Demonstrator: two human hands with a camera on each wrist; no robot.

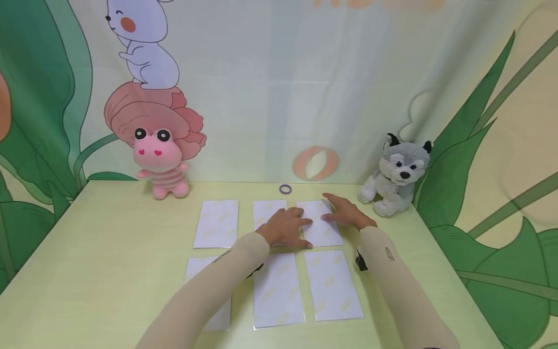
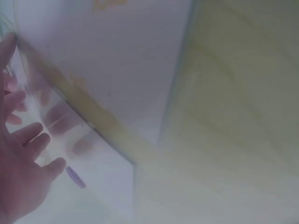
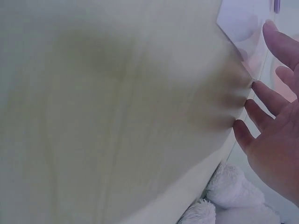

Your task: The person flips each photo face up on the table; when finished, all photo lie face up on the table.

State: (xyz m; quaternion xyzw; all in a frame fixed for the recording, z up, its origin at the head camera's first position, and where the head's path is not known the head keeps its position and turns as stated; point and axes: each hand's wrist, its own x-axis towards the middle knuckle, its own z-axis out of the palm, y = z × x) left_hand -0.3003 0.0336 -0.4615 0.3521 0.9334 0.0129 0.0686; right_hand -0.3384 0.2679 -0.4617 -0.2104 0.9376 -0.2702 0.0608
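– Pale green-yellow table (image 1: 87,271) before us; what do we see closest?
– Nearer than our hands lie the lower left card (image 1: 221,317), partly hidden by our left sleeve (image 1: 209,295), the lower middle card (image 1: 279,291) and the lower right card (image 1: 333,286).
– And at our hands?
– Our left hand (image 1: 285,228) is spread wide, fingertips over the near-left edge of the upper right card (image 1: 316,232). Our right hand (image 1: 346,212), thumb and fingers apart, is at that card's far-right corner. We can't tell how firmly either touches it.
– Beside them?
– Partly behind the left hand is the upper middle card (image 1: 268,211); left of it, the upper left card (image 1: 216,224).
– Farther off?
– Beyond the left hand, a purple ring (image 1: 285,193); past the right hand, a plush dog (image 1: 403,169); well left of both, a pink plush toy (image 1: 159,160). Behind everything hangs a printed curtain (image 1: 244,121).
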